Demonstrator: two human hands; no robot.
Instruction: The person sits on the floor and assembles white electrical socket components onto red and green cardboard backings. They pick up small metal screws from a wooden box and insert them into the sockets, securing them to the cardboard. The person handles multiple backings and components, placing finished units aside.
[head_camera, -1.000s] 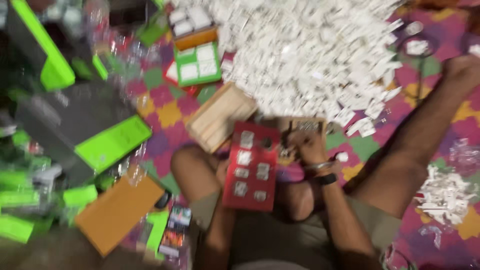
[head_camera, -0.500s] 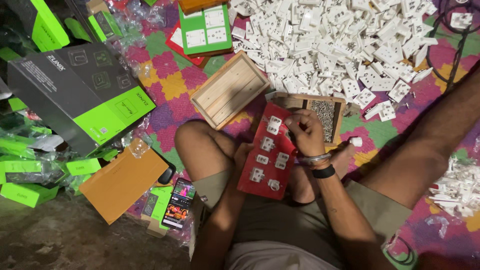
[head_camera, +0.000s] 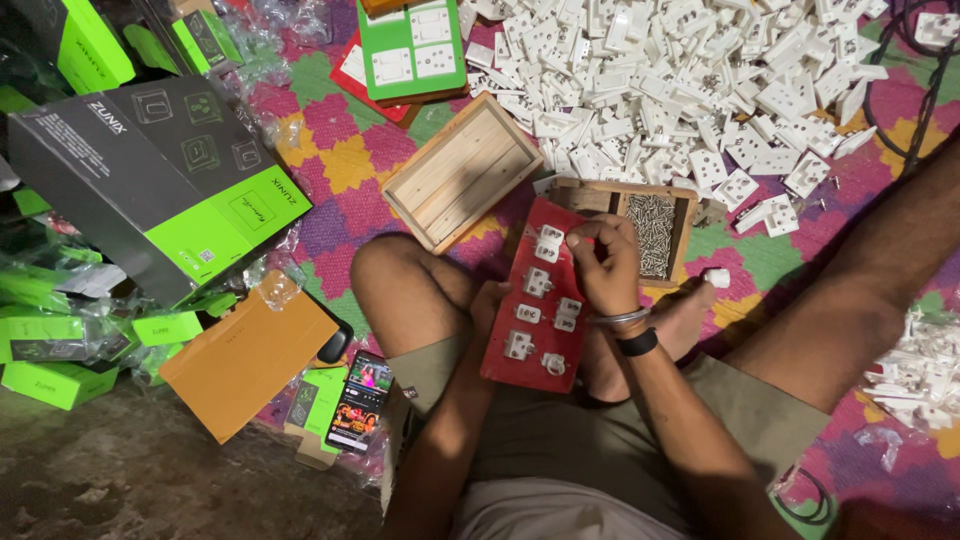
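- Head view, looking down at a person seated on a patchwork mat (head_camera: 330, 160) of pink, yellow, green and purple squares. The landmark is a flat red rectangular board (head_camera: 536, 297) resting on the lap, tilted slightly.
- The left hand (head_camera: 487, 305) grips the board's left edge, fingers curled around it; the fingertips are hidden behind the board.
- The right hand (head_camera: 606, 266) sits at the board's upper right, fingers pinched narrowly on something at the top edge; what they pinch is too small to tell. A metal bangle and a black band circle that wrist.
- Progress, as a judgement: 7 white switch or socket parts (head_camera: 537, 282) sit on the board, spread from top to bottom, so most of it looks filled and the hand works at the top end. A large supply remains unused.
- Just right of the board's top stands 1 small wooden tray of metal screws (head_camera: 652, 232).
- Up and left of the board lies 1 empty wooden box (head_camera: 462, 171).
- Above and right of the board spreads a heap of white plastic sockets (head_camera: 690, 70), too many to count.
- Farther above lies 1 green board with 4 white switches (head_camera: 411, 45), on top of another red one.
- Left of the board sit 1 large grey and green carton (head_camera: 160, 180), 1 brown cardboard envelope (head_camera: 245, 360) and 1 lit smartphone (head_camera: 360, 398).
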